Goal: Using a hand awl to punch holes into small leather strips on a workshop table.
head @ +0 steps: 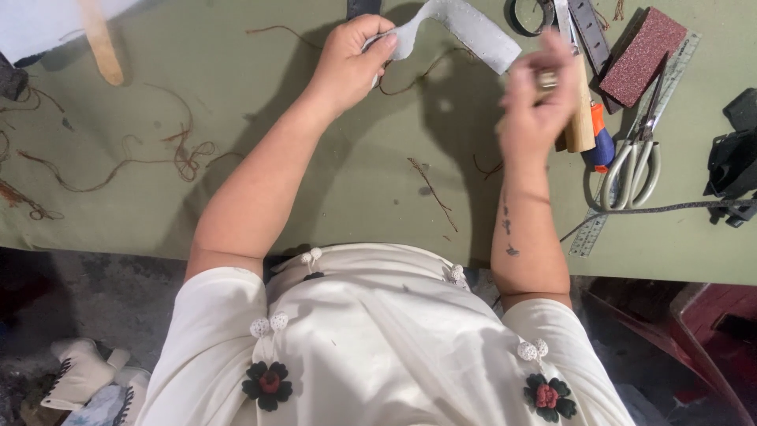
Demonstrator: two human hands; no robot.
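My left hand [351,59] pinches one end of a curved strip of pale grey material [465,24] above the green table [331,181]. The strip arches away to the right. My right hand [536,95] is raised and blurred to the right of it, fingers curled around a small metallic object [546,77] that I cannot make out. A wooden-handled tool [582,110] lies right behind that hand.
Scissors [635,162] with pale handles lie on a metal ruler [631,158] at right, beside a dark red sanding block [643,55] and an orange-and-blue tool [601,142]. Brown thread scraps [181,154] litter the left. A wooden stick [101,39] lies far left. Black objects [733,158] sit at the right edge.
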